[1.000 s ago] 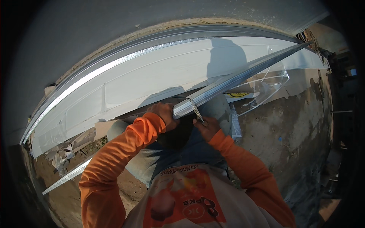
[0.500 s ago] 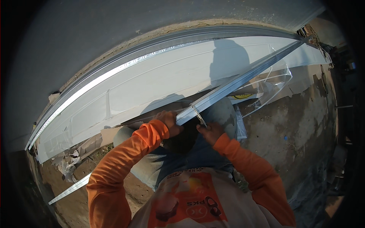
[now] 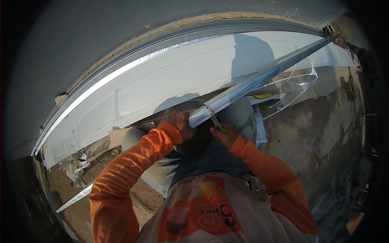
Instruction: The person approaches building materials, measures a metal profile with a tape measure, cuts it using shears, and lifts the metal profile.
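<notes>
A long, silvery metal channel (image 3: 239, 91) slants from between my knees up to the far right. My left hand (image 3: 180, 124) is closed round its near end. In my right hand (image 3: 227, 134) is a slim metal tool that looks like a pair of snips (image 3: 214, 116). Its jaws sit across the channel's side and edge, a short way beyond my left hand. The fingers of my right hand wrap the handles, partly in shadow. Just how far the jaws reach into the metal cannot be made out.
White panels (image 3: 162, 77) lie beyond my knees, with several long metal profiles (image 3: 103, 77) along the wall's foot. Clear plastic wrap (image 3: 302, 87) and torn cardboard (image 3: 328, 87) lie at the right. Another metal strip (image 3: 75, 198) rests on the dirt ground at the left.
The whole view has shifted slightly. My left hand stays on the channel's near end, and the snips remain at about the same spot on it, with the right hand tilted a little differently.
</notes>
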`<action>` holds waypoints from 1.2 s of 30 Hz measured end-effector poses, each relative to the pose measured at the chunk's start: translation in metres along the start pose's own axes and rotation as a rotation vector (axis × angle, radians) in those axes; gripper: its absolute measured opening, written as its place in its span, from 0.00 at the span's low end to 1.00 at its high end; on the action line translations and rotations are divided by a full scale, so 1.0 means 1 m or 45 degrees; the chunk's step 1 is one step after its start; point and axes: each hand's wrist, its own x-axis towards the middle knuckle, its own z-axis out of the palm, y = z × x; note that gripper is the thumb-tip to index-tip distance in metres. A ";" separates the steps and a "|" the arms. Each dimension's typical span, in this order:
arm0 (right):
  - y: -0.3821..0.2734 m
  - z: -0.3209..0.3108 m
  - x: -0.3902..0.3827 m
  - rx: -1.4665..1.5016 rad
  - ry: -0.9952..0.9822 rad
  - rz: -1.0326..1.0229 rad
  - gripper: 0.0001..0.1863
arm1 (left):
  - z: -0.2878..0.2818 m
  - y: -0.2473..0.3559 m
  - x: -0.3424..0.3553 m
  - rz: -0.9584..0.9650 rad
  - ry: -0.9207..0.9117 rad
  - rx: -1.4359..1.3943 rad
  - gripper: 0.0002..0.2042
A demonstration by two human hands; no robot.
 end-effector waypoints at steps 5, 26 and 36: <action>-0.009 -0.007 0.001 -0.193 -0.071 0.412 0.23 | 0.014 -0.003 0.008 -0.033 0.017 0.152 0.19; -0.056 -0.041 -0.003 -0.149 0.156 0.057 0.23 | 0.027 -0.014 0.002 0.139 -0.023 -0.074 0.17; -0.015 -0.080 -0.059 0.407 0.438 0.078 0.12 | 0.016 -0.002 -0.002 0.118 -0.093 -0.027 0.18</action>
